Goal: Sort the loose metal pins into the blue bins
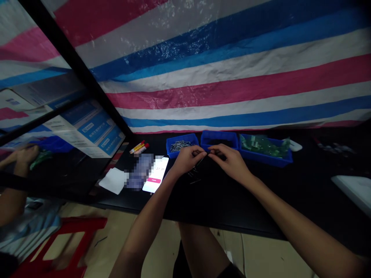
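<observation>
My left hand (189, 159) and my right hand (227, 159) meet at the fingertips above the black table, in front of the blue bins. The fingers of each are pinched together; what they hold is too small and dark to name. Behind my left hand is a blue bin of thin metal pieces (180, 145). A second blue bin (219, 136) with dark contents stands behind my right hand. To its right, another bin holds green plastic packets (262, 146). A few thin metal pieces (194, 180) lie on the table below my hands.
A lit phone (155, 175), white paper (113, 180) and glue-like tubes (139, 147) lie at the left. A white object (352, 192) sits at the right. Beyond a black frame post, another person's hands (26, 155) are near green packets. Below stands a red stool (77, 241).
</observation>
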A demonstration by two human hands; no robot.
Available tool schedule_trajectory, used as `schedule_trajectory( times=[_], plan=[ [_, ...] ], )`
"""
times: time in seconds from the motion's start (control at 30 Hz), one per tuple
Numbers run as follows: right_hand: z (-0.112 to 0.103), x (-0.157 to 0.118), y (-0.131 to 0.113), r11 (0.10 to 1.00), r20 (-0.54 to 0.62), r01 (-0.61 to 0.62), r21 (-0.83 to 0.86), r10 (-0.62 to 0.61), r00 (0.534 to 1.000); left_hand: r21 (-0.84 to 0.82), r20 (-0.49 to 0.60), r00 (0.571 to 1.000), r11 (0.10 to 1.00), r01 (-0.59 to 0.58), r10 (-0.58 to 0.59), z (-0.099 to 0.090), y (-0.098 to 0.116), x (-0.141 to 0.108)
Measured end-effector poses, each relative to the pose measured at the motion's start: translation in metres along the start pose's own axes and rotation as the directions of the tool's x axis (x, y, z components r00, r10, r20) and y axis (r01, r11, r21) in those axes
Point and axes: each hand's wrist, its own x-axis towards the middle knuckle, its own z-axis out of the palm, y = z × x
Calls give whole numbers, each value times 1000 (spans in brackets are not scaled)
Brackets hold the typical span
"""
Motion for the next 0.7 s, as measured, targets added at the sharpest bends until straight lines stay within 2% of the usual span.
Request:
schedule_trajectory(
  times=[0.17, 0.23, 0.37, 0.47, 0.57, 0.7],
  plan=[
    [-1, 1, -3, 1000, -11, 9, -21, -9, 1000, 7, -16, 1000, 1000, -5, 5, 0, -1, 1],
    [-3, 2, -1, 998, -53, 20, -63, -24, 998, 12, -42, 999, 1000, 1, 0, 0, -1, 1],
    [-11, 3, 14, 954, -207, 12, -301, -78, 975, 26, -94, 995, 999, 19, -17, -1, 0, 0],
    [-16, 4, 24, 846, -237, -8, -533, -140, 961, 32, -95, 995, 999, 29, -26, -1, 0, 0],
    [-16, 5, 23, 839, -128, 85, -537, -181, 975, 28, -77, 997, 999, 20, -18, -1, 0, 0],
    [-8, 3, 10, 896, 105, 275, -348, -255, 961, 32, 2, 1000, 999, -9, 9, -1, -1, 1]
  ],
)
